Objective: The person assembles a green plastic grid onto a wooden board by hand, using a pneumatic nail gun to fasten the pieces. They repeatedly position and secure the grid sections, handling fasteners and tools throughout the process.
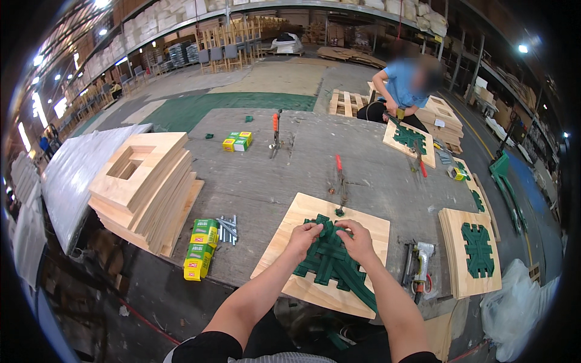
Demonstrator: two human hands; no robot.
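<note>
A square wooden board (290, 242) lies on the table in front of me, with green webbing (330, 257) woven crosswise over its middle. My left hand (305, 238) is closed in a pinch on a green webbing strap near the far side of the weave. Close beside it, my right hand (357, 242) pinches the same part of the webbing; the fingertips partly hide it. A long loose strap (358, 291) trails toward the board's near right edge. Just beyond my fingers, a red-handled toggle clamp (340, 181) reaches the board's far edge.
Green-and-yellow boxes (201, 248) and metal staple strips (227, 230) lie left. A staple gun (422, 266) lies right, near stacked webbed boards (475, 251). Bare wooden frames (145, 187) are piled far left. Another orange-handled clamp (276, 130) stands beyond. A co-worker (402, 88) works at the far right.
</note>
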